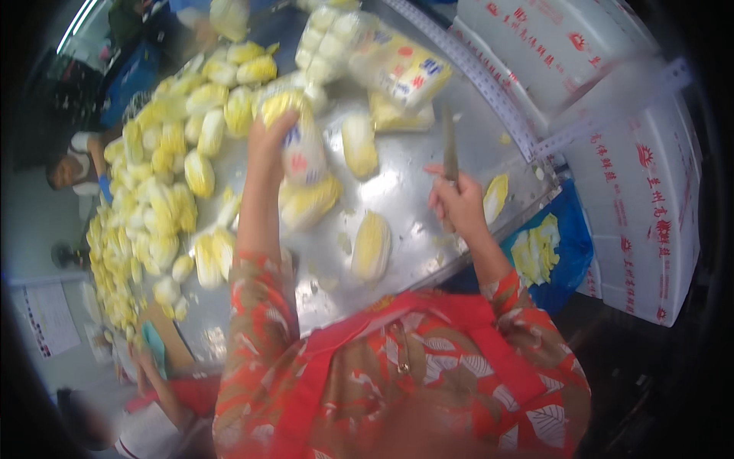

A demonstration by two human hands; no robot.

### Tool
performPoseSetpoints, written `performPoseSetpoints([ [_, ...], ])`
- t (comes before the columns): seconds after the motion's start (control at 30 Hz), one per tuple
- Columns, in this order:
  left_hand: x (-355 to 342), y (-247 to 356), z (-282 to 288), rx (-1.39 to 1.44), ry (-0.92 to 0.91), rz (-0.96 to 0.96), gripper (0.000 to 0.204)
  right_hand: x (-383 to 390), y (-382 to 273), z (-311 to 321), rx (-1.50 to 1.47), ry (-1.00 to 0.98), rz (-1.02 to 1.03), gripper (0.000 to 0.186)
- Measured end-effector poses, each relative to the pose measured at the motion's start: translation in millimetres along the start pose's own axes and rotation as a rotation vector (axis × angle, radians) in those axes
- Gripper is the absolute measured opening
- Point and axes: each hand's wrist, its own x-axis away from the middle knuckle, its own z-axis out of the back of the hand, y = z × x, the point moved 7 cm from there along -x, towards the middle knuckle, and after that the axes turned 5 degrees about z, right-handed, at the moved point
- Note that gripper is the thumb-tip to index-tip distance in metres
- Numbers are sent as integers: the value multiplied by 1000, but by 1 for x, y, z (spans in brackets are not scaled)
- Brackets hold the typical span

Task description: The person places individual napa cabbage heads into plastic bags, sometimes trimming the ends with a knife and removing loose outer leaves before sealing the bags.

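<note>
My left hand (269, 141) is closed on a napa cabbage in a printed clear bag (304, 149), held above the metal table (417, 180). Below the bag lies another pale yellow cabbage (312, 200). In my right hand (462, 205) is a knife (449, 141), its blade pointing away from me. Between my hands two trimmed cabbages rest on the metal: a farther cabbage (359, 145) and a nearer cabbage (371, 246). A loose yellow leaf (496, 197) lies to the right of the knife hand.
A large heap of cabbages (164, 183) covers the table's left side. Bagged cabbages (401, 70) are stacked at the far edge. Printed white cartons (634, 206) stand at the right, beside a blue bag of leaf trimmings (579, 237). Other people (153, 432) are on the left.
</note>
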Motion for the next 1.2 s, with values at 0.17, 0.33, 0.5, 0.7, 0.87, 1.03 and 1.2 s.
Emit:
performPoseSetpoints([
  [0.17,-7,-7,33,-90,58,18,51,-13,-18,-8,16,-47,65,34],
  [0.33,51,26,-8,338,-352,-19,63,-25,-58,-47,-203,-208,204,48],
  [0.5,65,-16,-25,545,-429,148,66,-45,-89,-110,-153,-544,149,57],
  [0.7,69,-31,-34,608,-249,121,67,-37,-56,-132,-8,-453,-20,32],
  [0.87,80,-57,-21,298,-114,286,64,-43,-56,-140,-97,-398,88,29],
  [1.03,84,-62,-19,-3,-152,85,62,-36,-70,-152,39,-472,116,29],
  [1.2,91,-61,-23,498,-245,75,75,-49,-51,-133,-298,-216,5,12],
])
